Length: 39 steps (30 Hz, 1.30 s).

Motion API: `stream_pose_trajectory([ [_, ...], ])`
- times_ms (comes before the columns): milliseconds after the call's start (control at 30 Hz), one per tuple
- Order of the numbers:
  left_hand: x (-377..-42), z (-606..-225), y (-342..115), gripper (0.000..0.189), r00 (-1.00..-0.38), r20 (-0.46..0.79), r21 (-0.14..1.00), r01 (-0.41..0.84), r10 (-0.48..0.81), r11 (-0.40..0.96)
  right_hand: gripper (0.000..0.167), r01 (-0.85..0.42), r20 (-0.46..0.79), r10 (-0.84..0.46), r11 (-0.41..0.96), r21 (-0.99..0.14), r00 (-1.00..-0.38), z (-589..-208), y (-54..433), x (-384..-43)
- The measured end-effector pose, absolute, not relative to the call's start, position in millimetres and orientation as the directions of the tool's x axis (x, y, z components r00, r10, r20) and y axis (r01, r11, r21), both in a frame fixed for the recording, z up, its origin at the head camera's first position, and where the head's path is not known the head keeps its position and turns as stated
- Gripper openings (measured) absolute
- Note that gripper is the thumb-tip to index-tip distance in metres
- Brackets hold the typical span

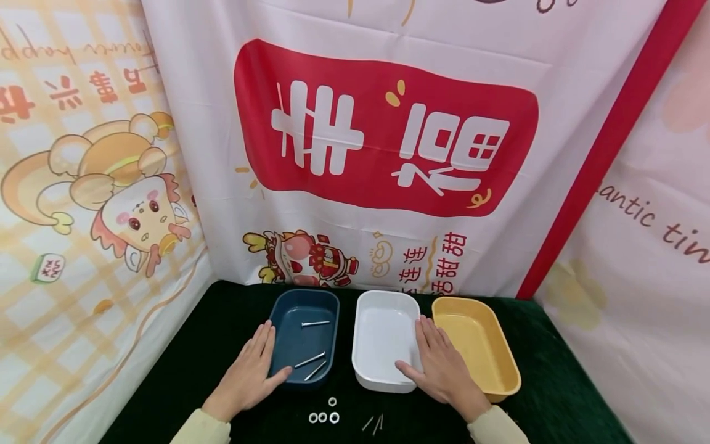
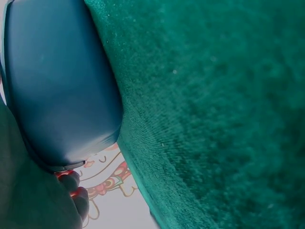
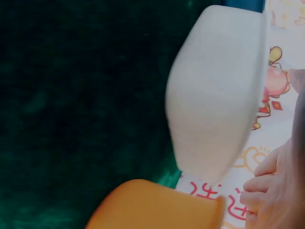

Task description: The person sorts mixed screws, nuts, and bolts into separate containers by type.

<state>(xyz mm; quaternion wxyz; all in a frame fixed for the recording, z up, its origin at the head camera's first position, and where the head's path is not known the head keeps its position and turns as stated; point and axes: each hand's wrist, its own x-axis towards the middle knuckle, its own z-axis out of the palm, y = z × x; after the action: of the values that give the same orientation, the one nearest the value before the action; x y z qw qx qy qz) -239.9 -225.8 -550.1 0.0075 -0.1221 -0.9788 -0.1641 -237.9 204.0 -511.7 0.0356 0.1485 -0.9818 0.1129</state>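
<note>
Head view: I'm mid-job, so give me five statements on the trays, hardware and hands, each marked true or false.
1. Three long bolts lie in the blue tray. True.
2. The four rings lie in the white tray. False: they lie on the dark green cloth, on the near side of the blue tray.
3. The white tray stands between the blue and yellow trays. True.
4. The left hand pinches a bolt. False: its fingers are extended along the blue tray's left side.
5. The right hand is at the blue tray. False: it is at the white tray's right side.
</note>
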Motion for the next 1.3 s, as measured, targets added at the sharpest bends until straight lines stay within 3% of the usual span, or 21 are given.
stream_pose_trajectory([
  [633, -239, -552, -222, 0.103, -0.966, 0.084, 0.312, 0.257, 0.243, 0.915, 0.109, -0.262, 0.086, -0.249, 0.941, -0.213, -0.965, -547, 216, -234],
  [933, -235, -550, -222, 0.1, -0.962, 0.135, 0.253, 0.267, 0.239, 0.93, 0.108, -0.279, 0.096, -0.265, 0.936, -0.213, -0.96, -551, 214, -235],
  [1300, -209, -502, -205, 0.077, -0.913, 0.246, 0.281, 0.387, 0.324, 0.878, 0.107, -0.279, 0.085, -0.267, 0.939, -0.199, -0.96, -551, 213, -235],
])
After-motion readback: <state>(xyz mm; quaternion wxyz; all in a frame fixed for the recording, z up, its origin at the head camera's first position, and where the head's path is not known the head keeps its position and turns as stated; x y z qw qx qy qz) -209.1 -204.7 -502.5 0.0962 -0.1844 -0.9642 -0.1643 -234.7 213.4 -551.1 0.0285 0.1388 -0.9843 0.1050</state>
